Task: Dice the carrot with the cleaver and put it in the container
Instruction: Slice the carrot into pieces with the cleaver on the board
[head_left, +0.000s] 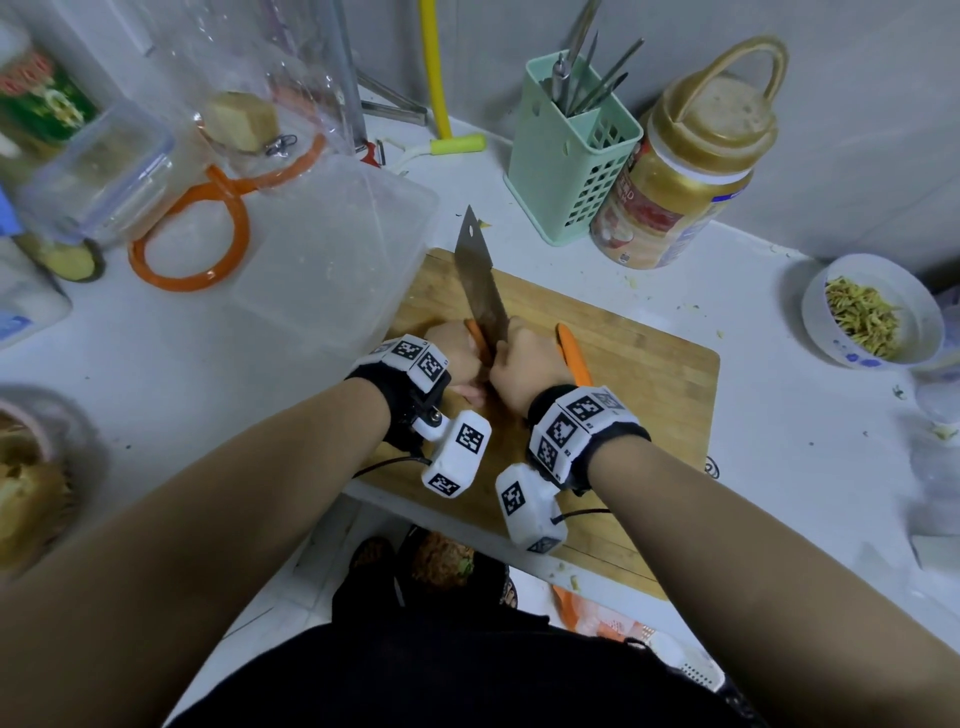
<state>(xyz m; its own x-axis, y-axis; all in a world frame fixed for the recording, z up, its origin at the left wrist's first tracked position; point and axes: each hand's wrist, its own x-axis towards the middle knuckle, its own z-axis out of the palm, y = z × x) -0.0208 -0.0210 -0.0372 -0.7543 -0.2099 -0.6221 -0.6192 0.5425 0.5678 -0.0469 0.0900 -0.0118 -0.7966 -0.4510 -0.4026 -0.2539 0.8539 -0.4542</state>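
Slicing orange carrot (475, 332), steel cleaver (480, 283)

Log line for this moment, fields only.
step: cutting | right hand: grips cleaver | left hand: holds carrot piece | second carrot piece: on cutting board | container: no carrot seen

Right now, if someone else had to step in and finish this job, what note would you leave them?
Right hand grips the cleaver, blade down on a carrot piece on the board. Left hand holds that piece steady. A second carrot strip lies to the right. The container sits left of the board, with no carrot visible in it. Done: carrot split lengthwise. Left: dice both pieces and move them to the container.
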